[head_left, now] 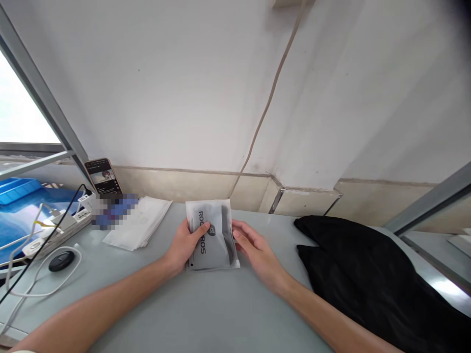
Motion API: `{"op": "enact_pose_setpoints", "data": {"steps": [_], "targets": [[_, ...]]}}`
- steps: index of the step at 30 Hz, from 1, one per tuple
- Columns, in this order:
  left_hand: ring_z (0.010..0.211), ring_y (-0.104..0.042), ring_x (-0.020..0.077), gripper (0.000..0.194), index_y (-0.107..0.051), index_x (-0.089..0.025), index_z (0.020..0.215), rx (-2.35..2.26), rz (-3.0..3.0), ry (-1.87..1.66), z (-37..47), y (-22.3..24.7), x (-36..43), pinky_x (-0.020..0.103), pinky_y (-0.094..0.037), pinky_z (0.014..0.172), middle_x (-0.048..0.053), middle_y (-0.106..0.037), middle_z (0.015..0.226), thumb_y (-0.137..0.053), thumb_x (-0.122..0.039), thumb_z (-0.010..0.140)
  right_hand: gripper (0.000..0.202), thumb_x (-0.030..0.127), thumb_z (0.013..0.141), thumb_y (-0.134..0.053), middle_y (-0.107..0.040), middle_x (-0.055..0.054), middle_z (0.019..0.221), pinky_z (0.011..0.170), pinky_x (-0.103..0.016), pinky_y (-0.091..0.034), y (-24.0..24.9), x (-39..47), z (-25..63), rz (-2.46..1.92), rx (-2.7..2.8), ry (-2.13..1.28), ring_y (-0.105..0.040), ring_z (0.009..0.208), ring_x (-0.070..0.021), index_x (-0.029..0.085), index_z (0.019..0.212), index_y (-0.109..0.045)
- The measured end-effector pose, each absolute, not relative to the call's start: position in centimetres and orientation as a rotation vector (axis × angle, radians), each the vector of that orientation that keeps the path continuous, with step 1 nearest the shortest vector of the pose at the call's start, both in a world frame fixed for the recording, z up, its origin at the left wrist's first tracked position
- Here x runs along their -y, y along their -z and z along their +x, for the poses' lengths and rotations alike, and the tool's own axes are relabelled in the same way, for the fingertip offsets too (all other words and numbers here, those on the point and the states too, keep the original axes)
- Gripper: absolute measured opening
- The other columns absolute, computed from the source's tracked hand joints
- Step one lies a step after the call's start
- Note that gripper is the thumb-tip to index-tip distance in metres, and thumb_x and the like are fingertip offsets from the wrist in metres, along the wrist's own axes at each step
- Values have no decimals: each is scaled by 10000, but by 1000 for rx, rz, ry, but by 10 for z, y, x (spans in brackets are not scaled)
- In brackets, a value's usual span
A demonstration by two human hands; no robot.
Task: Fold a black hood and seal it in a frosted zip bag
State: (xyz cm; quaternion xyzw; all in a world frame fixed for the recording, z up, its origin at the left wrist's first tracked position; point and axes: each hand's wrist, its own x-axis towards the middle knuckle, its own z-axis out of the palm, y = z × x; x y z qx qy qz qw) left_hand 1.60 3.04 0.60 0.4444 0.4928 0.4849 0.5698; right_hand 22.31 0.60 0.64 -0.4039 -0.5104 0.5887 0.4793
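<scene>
A frosted plastic pouch (pixel 217 245) with dark lettering and a round logo is upright at the middle of the grey table, something dark and folded showing inside. My left hand (pixel 187 243) grips its left edge, the thumb lying over the front and the other fingers hidden behind. At the pouch's right edge is my right hand (pixel 255 250), thumb and fingers curled close to the side; whether they pinch the edge is hard to make out. Left of the pouch lies a stack of similar flat pouches (pixel 138 223).
Black cloth (pixel 371 279) covers the right of the table (pixel 221 314). At the left are a phone (pixel 104 177) leaning upright, a power strip (pixel 61 233) with cables, a round black device (pixel 62 261) and a blue tray (pixel 18 189). A wall stands behind.
</scene>
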Motion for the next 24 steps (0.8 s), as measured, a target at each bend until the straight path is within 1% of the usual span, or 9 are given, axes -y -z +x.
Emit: {"op": "enact_pose_setpoints", "data": {"steps": [3,5,6,8,11,13,16,20,24], "targets": [[974,-756,252,567,-687,-211,1186,-1048,989,-1101,15,-9,-30,330,-615,801,89,-786,1137,-955,-475,761,501,730,888,-707,-797,-44,1087,950,-429,-564,-9,-7,226,-1034,1269,-1354,-719,1020,-261,292,1130,-681],[968,-760,256,559,-684,-205,1216,-969,929,-1001,14,-10,-29,344,-616,800,102,-788,1142,-930,-488,802,464,698,887,-728,-798,-42,1062,916,-410,-568,-11,-6,227,-1024,1324,-1323,-720,976,-254,279,1083,-693],[958,-763,258,538,-692,-196,1206,-947,897,-952,14,-10,-29,347,-615,794,110,-791,1136,-911,-504,823,446,673,887,-741,-798,-46,1088,923,-409,-568,-12,-6,228,-1015,1341,-1320,-721,993,-258,277,1088,-708],[942,-766,259,502,-711,-178,1168,-924,859,-882,13,-9,-29,347,-611,787,126,-794,1132,-900,-504,835,446,618,876,-776,-790,-48,1185,989,-423,-561,-12,-6,228,-996,1328,-1342,-717,1083,-272,295,1181,-734],[956,-769,265,490,-726,-167,1157,-888,859,-844,11,-10,-31,351,-610,812,139,-795,1144,-930,-446,810,556,539,844,-829,-756,-33,1319,1109,-470,-521,-11,-8,229,-983,1263,-1421,-689,1218,-287,362,1357,-709],[974,-771,277,487,-734,-166,1157,-883,845,-868,10,-11,-32,363,-612,832,143,-797,1138,-901,-494,838,575,501,845,-833,-734,-29,1367,1158,-501,-487,-9,-8,231,-977,1270,-1456,-667,1268,-292,382,1392,-703],[974,-776,286,479,-743,-164,1127,-892,832,-892,9,-13,-31,370,-613,843,145,-802,1118,-872,-541,860,604,479,856,-823,-687,-34,1436,1164,-526,-482,-9,-8,234,-927,1363,-1500,-646,1299,-300,380,1434,-683],[915,-781,277,465,-749,-154,1096,-864,870,-801,6,-14,-30,370,-618,823,142,-810,1065,-929,-477,813,585,498,921,-765,-690,-40,1404,1133,-502,-508,-9,-7,237,-899,1459,-1606,-654,1274,-281,382,1481,-639],[888,-777,260,464,-757,-153,1083,-931,835,-1003,6,-12,-35,337,-620,797,128,-816,1040,-926,-493,817,528,537,962,-704,-680,-57,1349,1119,-466,-501,-3,-10,237,-935,1563,-1407,-643,1250,-275,353,1454,-652]]}}
